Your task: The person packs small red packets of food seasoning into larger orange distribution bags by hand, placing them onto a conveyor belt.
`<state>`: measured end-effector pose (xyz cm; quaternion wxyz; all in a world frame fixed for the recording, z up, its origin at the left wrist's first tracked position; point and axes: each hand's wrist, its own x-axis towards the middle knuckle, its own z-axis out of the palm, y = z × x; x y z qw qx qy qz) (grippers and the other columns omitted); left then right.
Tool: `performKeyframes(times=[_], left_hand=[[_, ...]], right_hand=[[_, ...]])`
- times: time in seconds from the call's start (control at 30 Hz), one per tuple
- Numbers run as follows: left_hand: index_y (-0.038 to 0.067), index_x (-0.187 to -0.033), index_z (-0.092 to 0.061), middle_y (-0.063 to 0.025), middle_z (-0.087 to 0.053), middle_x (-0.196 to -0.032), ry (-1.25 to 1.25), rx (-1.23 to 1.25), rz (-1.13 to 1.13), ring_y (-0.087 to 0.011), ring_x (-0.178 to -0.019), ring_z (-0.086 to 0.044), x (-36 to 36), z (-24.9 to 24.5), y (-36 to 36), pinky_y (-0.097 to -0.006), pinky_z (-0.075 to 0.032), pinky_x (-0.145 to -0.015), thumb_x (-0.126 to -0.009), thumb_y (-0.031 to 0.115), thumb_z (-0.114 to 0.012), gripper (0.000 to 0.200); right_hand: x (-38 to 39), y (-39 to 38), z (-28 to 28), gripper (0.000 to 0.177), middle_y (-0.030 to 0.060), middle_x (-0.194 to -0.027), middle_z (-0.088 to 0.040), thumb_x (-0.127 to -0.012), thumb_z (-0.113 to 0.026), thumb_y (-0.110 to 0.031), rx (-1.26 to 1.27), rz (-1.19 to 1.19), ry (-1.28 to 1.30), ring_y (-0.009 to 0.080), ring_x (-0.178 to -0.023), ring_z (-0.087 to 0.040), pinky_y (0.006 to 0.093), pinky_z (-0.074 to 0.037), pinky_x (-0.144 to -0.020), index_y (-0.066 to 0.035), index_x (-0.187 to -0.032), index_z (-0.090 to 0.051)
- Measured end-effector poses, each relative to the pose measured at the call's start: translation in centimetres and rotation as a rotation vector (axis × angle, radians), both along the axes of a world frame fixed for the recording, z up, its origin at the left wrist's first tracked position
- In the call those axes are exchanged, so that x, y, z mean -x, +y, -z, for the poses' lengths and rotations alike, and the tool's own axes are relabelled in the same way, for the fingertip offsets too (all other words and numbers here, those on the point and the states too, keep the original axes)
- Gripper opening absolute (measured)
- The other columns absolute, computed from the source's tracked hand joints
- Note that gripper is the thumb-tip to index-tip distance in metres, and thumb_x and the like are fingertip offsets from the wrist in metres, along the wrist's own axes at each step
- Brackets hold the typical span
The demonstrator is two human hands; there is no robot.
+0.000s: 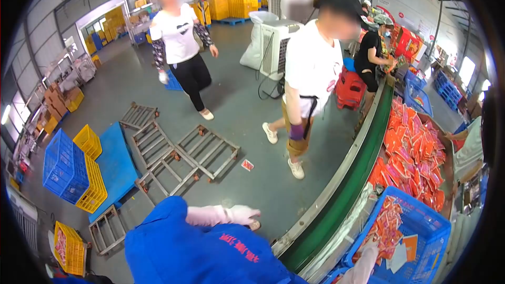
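My left hand, in a pale glove, hangs in the air above the floor in front of my blue work garment. Its fingers are loosely stretched and hold nothing. On the other side, my right hand reaches into a blue crate. Red-orange packets fill part of that crate, and my fingers are at the edge of them. Whether they grip a packet is hidden. White and orange cards lie beside the packets in the crate.
A green conveyor belt curves past me, beside a big heap of red packets. Metal dolly frames and stacked crates stand left. Two people in white shirts walk on the floor; another person works by the belt.
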<state>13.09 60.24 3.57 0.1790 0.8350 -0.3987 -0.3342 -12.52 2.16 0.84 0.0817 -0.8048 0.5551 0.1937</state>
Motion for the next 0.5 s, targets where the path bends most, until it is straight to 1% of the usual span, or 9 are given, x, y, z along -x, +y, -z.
performKeyframes(times=[0.03,0.1,0.17,0.2,0.27,0.3,0.4,0.43,0.5], left_hand=[[0.015,-0.128,-0.058,-0.0196,-0.070,-0.108,0.037,-0.053,-0.024,-0.0399,-0.100,-0.067,0.2,-0.6,0.6,-0.0492,-0.052,-0.086,-0.093,0.034,-0.058,0.040],[0.021,-0.135,-0.055,-0.0191,-0.071,-0.102,0.025,-0.098,-0.050,-0.0408,-0.092,-0.068,0.2,1.6,2.6,-0.0511,-0.053,-0.083,-0.093,0.034,-0.056,0.044],[0.022,-0.136,-0.057,-0.0171,-0.072,-0.104,-0.003,-0.101,-0.023,-0.0394,-0.094,-0.069,-0.6,3.4,3.4,-0.0489,-0.053,-0.084,-0.094,0.037,-0.056,0.044],[0.022,-0.136,-0.057,-0.0163,-0.072,-0.105,0.024,-0.121,-0.037,-0.0389,-0.095,-0.069,-1.0,2.5,2.6,-0.0481,-0.053,-0.085,-0.095,0.037,-0.056,0.044],[0.022,-0.136,-0.057,-0.0156,-0.073,-0.105,0.071,-0.128,-0.037,-0.0384,-0.096,-0.069,-1.1,2.0,1.4,-0.0472,-0.053,-0.086,-0.095,0.036,-0.056,0.043],[0.021,-0.136,-0.057,-0.0149,-0.073,-0.106,0.036,-0.110,-0.020,-0.0380,-0.097,-0.069,-1.5,2.4,0.7,-0.0468,-0.053,-0.087,-0.096,0.036,-0.055,0.043],[0.020,-0.135,-0.057,-0.0144,-0.073,-0.107,0.026,-0.069,0.037,-0.0376,-0.099,-0.068,-2.3,2.9,-0.4,-0.0465,-0.052,-0.089,-0.096,0.035,-0.055,0.042],[0.020,-0.134,-0.058,-0.0146,-0.073,-0.108,0.057,-0.068,0.054,-0.0377,-0.100,-0.068,-2.8,3.1,-0.6,-0.0465,-0.052,-0.089,-0.096,0.034,-0.055,0.041],[0.019,-0.133,-0.058,-0.0163,-0.072,-0.109,0.034,-0.023,0.125,-0.0380,-0.100,-0.068,-3.3,2.8,-1.3,-0.0466,-0.052,-0.090,-0.095,0.034,-0.054,0.040]], right_hand=[[-0.2,-0.8,1.9,0.078,0.0269,-0.146,-0.040,-0.080,-0.076,-0.030,-0.009,0.039,-0.015,0.0426,-0.133,-0.046,0.0472,-0.046,-0.105,-0.018,-0.147,-0.040],[-0.7,-2.0,4.6,0.067,0.0259,-0.141,-0.047,-0.084,-0.071,-0.032,-0.038,0.128,-0.052,0.0396,-0.129,-0.050,0.0468,-0.048,-0.103,-0.016,-0.143,-0.045],[-0.9,-3.6,7.4,0.057,0.0249,-0.135,-0.053,-0.089,-0.066,-0.035,-0.085,0.261,-0.157,0.0366,-0.125,-0.055,0.0464,-0.050,-0.100,-0.015,-0.139,-0.050],[-0.9,-4.3,8.9,0.052,0.0244,-0.132,-0.056,-0.091,-0.064,-0.036,-0.122,0.375,-0.269,0.0351,-0.123,-0.057,0.0462,-0.051,-0.099,-0.014,-0.137,-0.052],[-0.9,-6.2,12.4,0.045,0.0234,-0.127,-0.063,-0.096,-0.059,-0.038,-0.271,0.756,-0.712,0.0321,-0.119,-0.062,0.0458,-0.053,-0.096,-0.013,-0.133,-0.057],[-1.4,-6.1,12.1,0.042,0.0229,-0.124,-0.066,-0.098,-0.057,-0.039,-0.289,0.793,-0.765,0.0306,-0.117,-0.064,0.0457,-0.054,-0.094,-0.012,-0.131,-0.060],[0.2,-4.7,8.7,0.039,0.0168,-0.123,-0.068,-0.097,-0.059,-0.039,0.083,0.024,-0.039,0.0338,-0.106,-0.068,0.0415,-0.054,-0.085,-0.007,-0.119,-0.067],[0.3,-4.1,7.9,0.039,0.0168,-0.123,-0.068,-0.097,-0.059,-0.039,0.096,0.063,-0.051,0.0338,-0.106,-0.068,0.0415,-0.054,-0.085,-0.007,-0.119,-0.067],[1.8,-2.9,5.8,0.024,0.0221,-0.112,-0.070,-0.095,-0.059,-0.023,0.192,0.212,-0.486,0.0374,-0.110,-0.066,0.0459,-0.053,-0.092,-0.011,-0.113,-0.069]])
